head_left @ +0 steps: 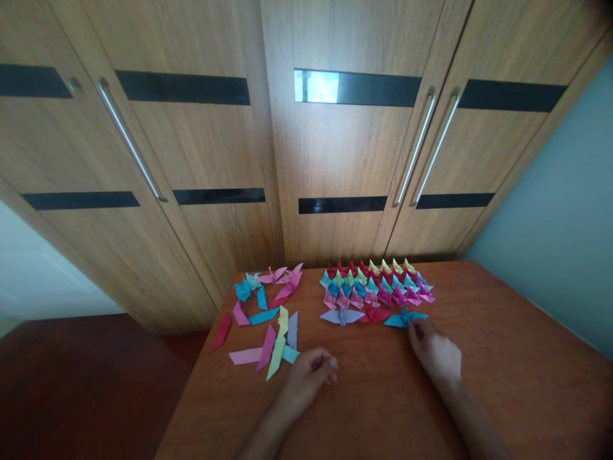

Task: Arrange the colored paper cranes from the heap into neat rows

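Note:
My right hand (437,353) pinches the edge of a blue paper crane (405,318) that rests on the table with its wings spread. Left of that crane, in the same front row, lie a red paper crane (373,315) and a lavender paper crane (342,317). My left hand (313,370) is loosely curled above the table, with no object visible in its fingers. Beside it are folded paper pieces: a mint one (290,354), a yellow one (276,359), a magenta one (266,348) and a pale pink one (245,356).
Behind the front row stand tight rows of small paper cranes (368,287). More loose cranes (290,285) and folded pieces, one of them a red strip (220,333), lie at the table's left. The wooden table (373,409) meets a wardrobe (335,147) at the back.

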Available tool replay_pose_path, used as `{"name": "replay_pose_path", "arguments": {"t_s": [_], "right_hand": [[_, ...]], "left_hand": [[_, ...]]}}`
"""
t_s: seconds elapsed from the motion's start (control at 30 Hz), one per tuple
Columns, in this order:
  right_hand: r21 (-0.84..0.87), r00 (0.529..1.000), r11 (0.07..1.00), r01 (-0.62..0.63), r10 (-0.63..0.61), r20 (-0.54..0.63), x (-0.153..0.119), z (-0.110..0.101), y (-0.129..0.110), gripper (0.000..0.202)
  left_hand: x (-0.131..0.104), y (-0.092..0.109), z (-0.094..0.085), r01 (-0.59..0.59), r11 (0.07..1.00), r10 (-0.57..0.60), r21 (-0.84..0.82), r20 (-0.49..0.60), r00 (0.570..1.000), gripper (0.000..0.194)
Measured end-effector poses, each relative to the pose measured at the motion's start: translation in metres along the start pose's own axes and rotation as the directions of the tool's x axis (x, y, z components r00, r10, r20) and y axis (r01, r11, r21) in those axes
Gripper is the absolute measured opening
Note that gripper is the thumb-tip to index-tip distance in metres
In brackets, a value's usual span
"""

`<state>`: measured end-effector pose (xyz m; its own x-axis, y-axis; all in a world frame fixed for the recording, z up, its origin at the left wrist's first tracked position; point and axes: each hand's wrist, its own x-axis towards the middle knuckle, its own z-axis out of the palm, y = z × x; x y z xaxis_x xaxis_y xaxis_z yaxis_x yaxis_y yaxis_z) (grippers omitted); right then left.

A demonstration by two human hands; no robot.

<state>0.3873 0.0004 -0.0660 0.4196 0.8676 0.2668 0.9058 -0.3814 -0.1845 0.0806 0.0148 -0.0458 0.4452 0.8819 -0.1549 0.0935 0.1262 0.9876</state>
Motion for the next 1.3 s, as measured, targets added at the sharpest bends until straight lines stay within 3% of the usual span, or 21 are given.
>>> {"name": "replay_pose_path", "arguments": {"t_s": [0.43,0.9,1.3], "right_hand": [[-0.016,0.999,0.999,-0.043,0.043,-0.004,0.009,-0.003,0.000,0.025],[0.085,0.997,0.993,-0.080,0.081,-0.003,0.012,0.007,0.000,0.025],[0.035,0.995,0.996,-0.076,0.074,0.061,0.013,0.000,-0.011,0.025]], "left_hand": [[-0.001,0.002,-0.001,-0.002,1.000,0.002,-0.003,0.019,1.000,0.027],[-0.002,0.001,-0.002,-0.005,0.999,0.003,0.052,0.032,0.999,0.025],[-0.002,0.000,-0.002,-0.010,0.998,0.008,0.056,0.039,0.999,0.023]]}}
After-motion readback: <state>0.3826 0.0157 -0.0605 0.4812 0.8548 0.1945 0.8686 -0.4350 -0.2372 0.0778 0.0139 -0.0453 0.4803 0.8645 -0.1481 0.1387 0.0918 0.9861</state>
